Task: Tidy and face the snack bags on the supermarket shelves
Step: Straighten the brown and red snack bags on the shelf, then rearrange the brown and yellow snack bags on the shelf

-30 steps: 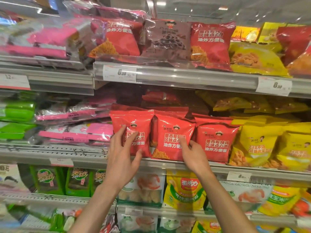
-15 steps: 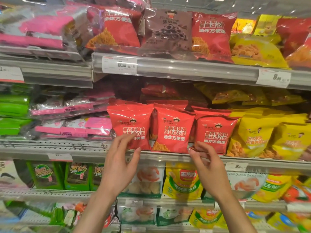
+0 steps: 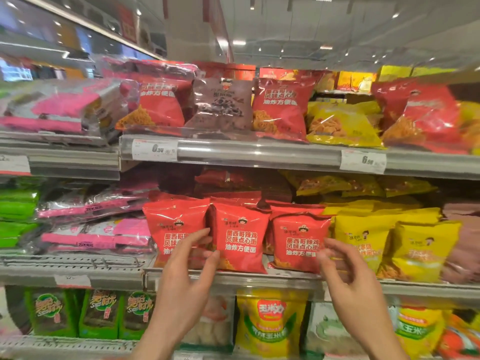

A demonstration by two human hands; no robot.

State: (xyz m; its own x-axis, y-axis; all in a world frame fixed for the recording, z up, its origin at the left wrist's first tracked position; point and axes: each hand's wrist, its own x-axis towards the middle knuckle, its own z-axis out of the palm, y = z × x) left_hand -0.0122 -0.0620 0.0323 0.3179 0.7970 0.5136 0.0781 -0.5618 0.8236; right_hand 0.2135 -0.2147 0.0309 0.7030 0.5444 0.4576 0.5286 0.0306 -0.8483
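Hands up at the middle shelf: our left hand sits fingers spread at 7 o'clock of the centre red bag, probably to square it up; right hand hangs loosely curled, holding nothing, at 4 o'clock of the right red bag.

I see three red snack bags upright at the middle shelf front edge. My left hand spreads relaxed fingers over the leftmost bag's lower part; my right hand hovers loosely curled before the rightmost, beside yellow bags.
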